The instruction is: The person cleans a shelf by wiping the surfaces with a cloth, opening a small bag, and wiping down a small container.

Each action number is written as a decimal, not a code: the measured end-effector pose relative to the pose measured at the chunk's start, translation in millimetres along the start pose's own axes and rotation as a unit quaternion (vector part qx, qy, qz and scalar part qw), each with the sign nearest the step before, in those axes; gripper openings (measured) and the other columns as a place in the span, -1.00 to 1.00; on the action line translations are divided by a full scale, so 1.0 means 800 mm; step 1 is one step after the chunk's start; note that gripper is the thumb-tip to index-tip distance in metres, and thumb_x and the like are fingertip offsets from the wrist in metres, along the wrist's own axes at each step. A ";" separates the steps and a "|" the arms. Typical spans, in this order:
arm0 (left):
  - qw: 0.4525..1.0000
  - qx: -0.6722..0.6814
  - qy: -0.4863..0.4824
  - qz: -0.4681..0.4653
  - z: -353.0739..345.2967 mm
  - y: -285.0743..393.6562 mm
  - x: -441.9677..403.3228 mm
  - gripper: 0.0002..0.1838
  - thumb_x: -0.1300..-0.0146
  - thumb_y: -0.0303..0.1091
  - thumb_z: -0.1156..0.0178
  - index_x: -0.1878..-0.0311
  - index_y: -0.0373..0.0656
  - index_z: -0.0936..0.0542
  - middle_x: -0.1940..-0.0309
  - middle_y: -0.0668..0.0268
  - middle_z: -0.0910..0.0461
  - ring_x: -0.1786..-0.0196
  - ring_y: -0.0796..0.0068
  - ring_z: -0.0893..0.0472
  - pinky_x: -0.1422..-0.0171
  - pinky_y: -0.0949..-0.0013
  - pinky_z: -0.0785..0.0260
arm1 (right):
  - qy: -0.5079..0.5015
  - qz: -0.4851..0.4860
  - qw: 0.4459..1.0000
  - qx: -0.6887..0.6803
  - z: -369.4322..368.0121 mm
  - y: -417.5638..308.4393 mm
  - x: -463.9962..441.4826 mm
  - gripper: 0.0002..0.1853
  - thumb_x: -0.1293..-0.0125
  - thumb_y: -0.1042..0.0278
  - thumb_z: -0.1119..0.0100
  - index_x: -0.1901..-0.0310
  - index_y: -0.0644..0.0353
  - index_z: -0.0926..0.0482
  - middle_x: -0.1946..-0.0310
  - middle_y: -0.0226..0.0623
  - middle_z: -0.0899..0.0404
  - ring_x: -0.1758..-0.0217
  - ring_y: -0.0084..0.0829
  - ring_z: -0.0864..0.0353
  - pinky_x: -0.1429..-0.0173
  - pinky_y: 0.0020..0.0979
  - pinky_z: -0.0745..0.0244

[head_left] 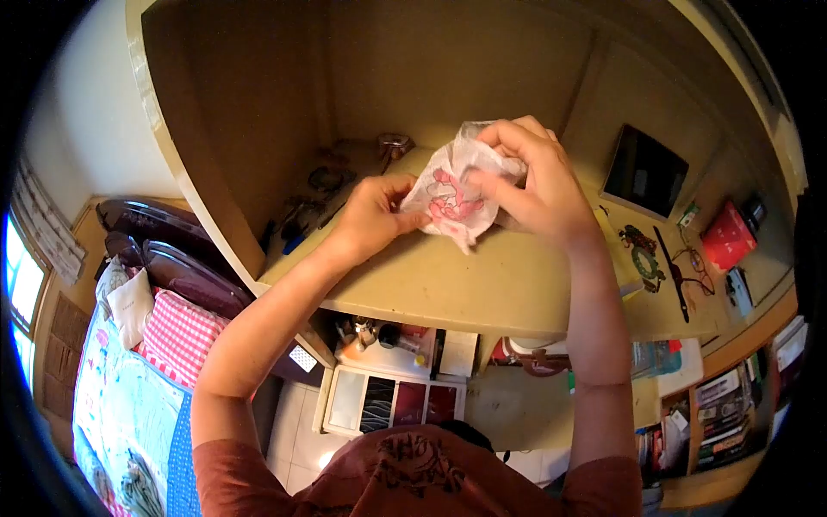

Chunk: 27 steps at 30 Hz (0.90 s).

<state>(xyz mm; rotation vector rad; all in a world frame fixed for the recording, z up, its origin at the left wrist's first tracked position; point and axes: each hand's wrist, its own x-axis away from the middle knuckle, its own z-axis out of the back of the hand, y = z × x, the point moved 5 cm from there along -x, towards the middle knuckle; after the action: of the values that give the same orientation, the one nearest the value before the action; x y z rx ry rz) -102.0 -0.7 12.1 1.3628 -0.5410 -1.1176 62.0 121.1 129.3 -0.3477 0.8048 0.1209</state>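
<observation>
A crumpled white cloth (446, 203) with a pink printed figure is held up over the yellowish shelf board (448, 284). At its left edge, my left hand (376, 217) pinches the cloth between thumb and fingers. From the upper right, my right hand (538, 177) grips the other side, its thumb lying across the front and its fingers bent over the top. Whether anything is inside the folds cannot be made out.
Small dark items and a metallic piece (394, 145) lie in the left back corner. To the right are a dark framed panel (644, 171), beaded strings (642, 257), eyeglasses (696, 274) and a red box (726, 233). Below are an open drawer (392, 401) and books (728, 401); a bed (129, 396) stands left.
</observation>
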 end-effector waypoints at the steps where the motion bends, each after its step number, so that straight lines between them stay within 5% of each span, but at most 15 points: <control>1: 0.998 -0.040 0.039 -0.035 0.007 0.005 0.000 -0.64 -0.20 -0.62 -0.46 -0.07 -0.31 -0.67 0.09 0.32 -0.74 0.04 0.53 -0.69 -0.20 0.40 -0.56 | -0.052 0.015 0.999 -0.006 -0.001 -0.007 0.001 -0.79 -0.20 0.33 -0.35 0.15 0.17 -0.70 0.23 -0.16 -0.69 -0.13 -0.12 -0.54 -0.29 -0.11 -0.33; 8: 0.993 0.085 0.071 -0.034 0.010 0.018 0.007 -0.66 -0.18 -0.67 -0.44 -0.03 -0.29 -0.66 0.10 0.34 -0.72 0.02 0.55 -0.67 -0.21 0.41 -0.54 | -0.073 0.112 0.988 0.074 -0.015 0.009 0.003 -0.81 -0.29 0.32 -0.33 0.13 0.21 -0.74 0.12 -0.11 -0.73 -0.23 -0.10 -0.55 -0.40 -0.10 -0.28; 13: 0.994 0.040 0.075 -0.066 0.019 0.010 0.001 -0.65 -0.21 -0.60 -0.47 -0.06 -0.29 -0.66 0.09 0.33 -0.73 0.06 0.54 -0.67 -0.17 0.41 -0.52 | -0.010 -0.036 0.990 -0.133 -0.012 0.042 -0.001 -0.75 -0.43 0.33 -0.25 0.02 0.34 -0.71 0.01 -0.03 -0.68 -0.08 -0.05 -0.64 -0.27 -0.19 -0.46; 20: 0.973 0.199 0.106 0.041 0.028 0.011 0.005 -0.65 -0.26 -0.55 -0.44 -0.09 -0.25 -0.61 0.07 0.23 -0.73 0.02 0.41 -0.74 -0.17 0.30 -0.64 | -0.061 -0.049 0.973 -0.216 -0.020 0.042 -0.001 -0.69 -0.38 0.28 -0.33 -0.04 0.30 -0.71 -0.09 -0.03 -0.64 -0.19 -0.08 -0.61 -0.34 -0.19 -0.41; 23: 0.972 0.214 0.098 0.027 0.026 0.004 0.002 -0.62 -0.24 -0.59 -0.43 -0.10 -0.25 -0.58 0.06 0.23 -0.72 0.01 0.40 -0.74 -0.19 0.28 -0.65 | -0.120 0.008 0.990 -0.069 -0.013 0.018 0.005 -0.53 -0.11 0.11 -0.55 -0.02 0.16 -0.76 -0.23 -0.01 -0.57 -0.44 0.00 -0.37 -0.59 -0.05 -0.10; 27: 0.985 0.126 0.104 -0.055 0.016 0.010 0.004 -0.54 -0.17 -0.67 -0.46 -0.12 -0.24 -0.55 0.05 0.26 -0.69 0.01 0.44 -0.72 -0.22 0.31 -0.63 | -0.093 0.002 0.996 0.019 -0.013 0.002 0.009 -0.58 -0.07 0.27 -0.56 0.01 0.20 -0.77 -0.33 -0.14 -0.55 -0.55 0.00 -0.30 -0.60 -0.04 -0.14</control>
<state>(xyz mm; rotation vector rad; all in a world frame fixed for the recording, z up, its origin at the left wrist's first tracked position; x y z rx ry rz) -109.1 -10.8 21.5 1.7263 -0.4697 -1.0031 59.5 118.6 117.0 -0.2947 0.6232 0.1403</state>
